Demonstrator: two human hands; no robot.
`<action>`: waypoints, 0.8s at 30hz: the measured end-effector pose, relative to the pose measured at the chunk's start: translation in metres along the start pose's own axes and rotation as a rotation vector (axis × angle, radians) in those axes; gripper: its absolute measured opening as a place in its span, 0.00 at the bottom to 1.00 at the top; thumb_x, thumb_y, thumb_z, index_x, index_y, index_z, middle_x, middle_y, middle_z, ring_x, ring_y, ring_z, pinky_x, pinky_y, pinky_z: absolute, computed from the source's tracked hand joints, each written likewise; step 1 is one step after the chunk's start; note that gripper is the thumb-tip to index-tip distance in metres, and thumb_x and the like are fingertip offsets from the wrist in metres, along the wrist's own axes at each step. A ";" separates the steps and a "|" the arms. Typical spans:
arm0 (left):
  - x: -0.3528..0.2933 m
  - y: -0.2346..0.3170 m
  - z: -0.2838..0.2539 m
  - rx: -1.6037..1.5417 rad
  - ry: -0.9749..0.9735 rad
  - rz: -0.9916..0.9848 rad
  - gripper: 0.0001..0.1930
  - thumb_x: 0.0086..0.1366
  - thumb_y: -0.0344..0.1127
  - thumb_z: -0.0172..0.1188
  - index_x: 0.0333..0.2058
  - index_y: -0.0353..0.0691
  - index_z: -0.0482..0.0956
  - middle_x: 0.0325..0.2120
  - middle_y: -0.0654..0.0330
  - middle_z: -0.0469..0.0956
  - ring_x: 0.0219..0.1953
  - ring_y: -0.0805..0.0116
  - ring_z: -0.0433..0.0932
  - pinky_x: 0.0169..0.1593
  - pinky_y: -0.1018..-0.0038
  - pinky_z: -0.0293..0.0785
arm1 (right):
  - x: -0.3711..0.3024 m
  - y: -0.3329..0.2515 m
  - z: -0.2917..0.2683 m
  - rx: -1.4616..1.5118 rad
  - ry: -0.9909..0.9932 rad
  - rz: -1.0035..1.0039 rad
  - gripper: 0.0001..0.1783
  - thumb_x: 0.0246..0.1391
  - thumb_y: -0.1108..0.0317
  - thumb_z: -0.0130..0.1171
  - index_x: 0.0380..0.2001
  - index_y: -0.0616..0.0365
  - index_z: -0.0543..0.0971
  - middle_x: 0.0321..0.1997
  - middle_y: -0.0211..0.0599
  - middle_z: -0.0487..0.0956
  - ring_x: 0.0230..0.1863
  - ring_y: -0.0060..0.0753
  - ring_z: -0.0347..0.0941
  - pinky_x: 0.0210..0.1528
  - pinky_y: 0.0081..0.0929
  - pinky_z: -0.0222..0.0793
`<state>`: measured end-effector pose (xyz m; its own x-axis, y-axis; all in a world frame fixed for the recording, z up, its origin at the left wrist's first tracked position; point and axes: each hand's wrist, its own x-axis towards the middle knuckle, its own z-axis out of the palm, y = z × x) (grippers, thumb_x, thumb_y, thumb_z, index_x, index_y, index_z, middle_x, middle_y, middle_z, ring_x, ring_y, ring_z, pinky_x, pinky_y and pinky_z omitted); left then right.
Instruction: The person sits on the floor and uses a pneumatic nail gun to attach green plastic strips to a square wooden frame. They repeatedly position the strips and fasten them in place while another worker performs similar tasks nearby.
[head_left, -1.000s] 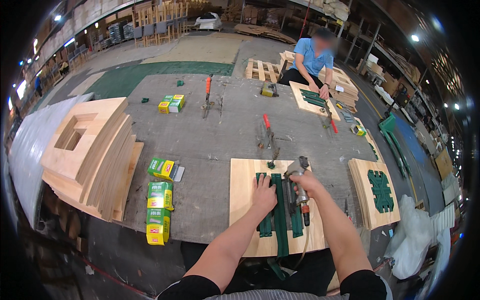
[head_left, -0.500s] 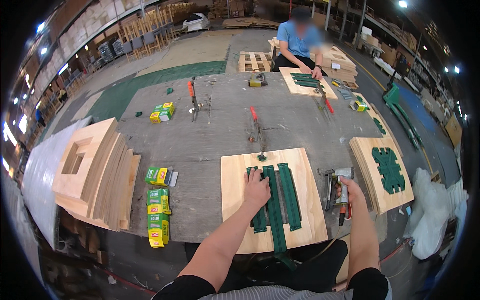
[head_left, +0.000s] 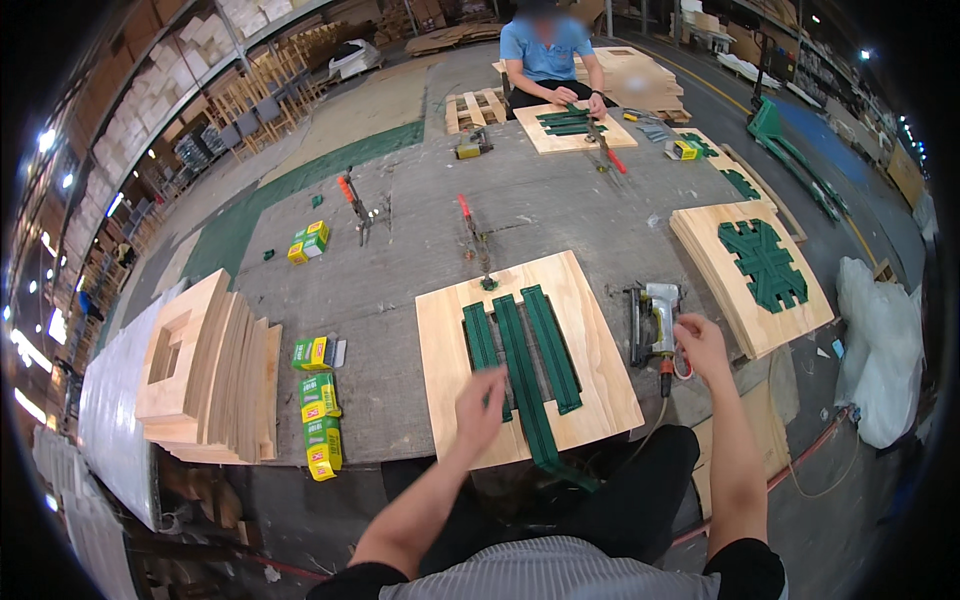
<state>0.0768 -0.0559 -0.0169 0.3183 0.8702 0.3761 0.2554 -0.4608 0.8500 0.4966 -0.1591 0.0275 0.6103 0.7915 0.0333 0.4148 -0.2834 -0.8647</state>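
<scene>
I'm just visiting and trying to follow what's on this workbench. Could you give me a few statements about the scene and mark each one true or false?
1. Three green strips lie on the square wooden board in front of the person. True.
2. The right hand rests on the green strips. False: it is beside the nail gun, off the board's right edge.
3. The left hand is over the board, at the strips. True.
4. The stack of boards at right is bare. False: a green cross-shaped piece lies on top.
5. Small green and yellow boxes sit left of the board. True.
</scene>
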 end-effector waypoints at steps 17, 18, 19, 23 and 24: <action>-0.132 0.016 0.037 -0.524 -0.523 -0.976 0.21 0.77 0.46 0.59 0.55 0.32 0.81 0.49 0.63 0.83 0.53 0.74 0.77 0.62 0.75 0.69 | -0.133 -0.059 0.110 0.349 -0.533 0.207 0.20 0.70 0.58 0.58 0.51 0.67 0.80 0.38 0.36 0.83 0.34 0.27 0.81 0.35 0.26 0.77; -0.133 0.020 0.037 -0.577 -0.540 -0.947 0.21 0.77 0.46 0.58 0.55 0.33 0.82 0.49 0.63 0.83 0.53 0.75 0.77 0.61 0.75 0.69 | -0.138 -0.058 0.117 0.350 -0.576 0.272 0.22 0.71 0.56 0.56 0.53 0.67 0.79 0.40 0.38 0.83 0.36 0.29 0.81 0.38 0.28 0.78; -0.135 0.026 0.036 -0.628 -0.560 -0.918 0.21 0.78 0.46 0.57 0.54 0.34 0.82 0.49 0.63 0.83 0.53 0.75 0.77 0.61 0.75 0.69 | -0.142 -0.055 0.125 0.353 -0.617 0.340 0.24 0.72 0.53 0.54 0.54 0.67 0.78 0.42 0.40 0.83 0.38 0.32 0.82 0.40 0.30 0.79; -0.127 0.056 0.023 -0.755 -0.696 -0.825 0.21 0.79 0.47 0.54 0.53 0.33 0.83 0.49 0.61 0.84 0.53 0.75 0.78 0.60 0.75 0.70 | -0.153 -0.052 0.156 0.630 -0.842 0.598 0.31 0.75 0.46 0.46 0.56 0.69 0.77 0.49 0.49 0.83 0.49 0.43 0.83 0.50 0.39 0.81; -0.128 0.058 0.019 -0.739 -0.727 -0.780 0.22 0.79 0.47 0.53 0.54 0.33 0.83 0.49 0.61 0.84 0.52 0.75 0.78 0.60 0.75 0.71 | -0.156 -0.058 0.163 0.743 -0.876 0.635 0.31 0.76 0.46 0.44 0.56 0.68 0.77 0.49 0.49 0.82 0.48 0.43 0.82 0.50 0.40 0.80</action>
<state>0.0685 -0.1978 -0.0225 0.7940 0.4622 -0.3949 0.1099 0.5297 0.8410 0.2670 -0.1777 -0.0092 -0.1948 0.7979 -0.5704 -0.4211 -0.5932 -0.6861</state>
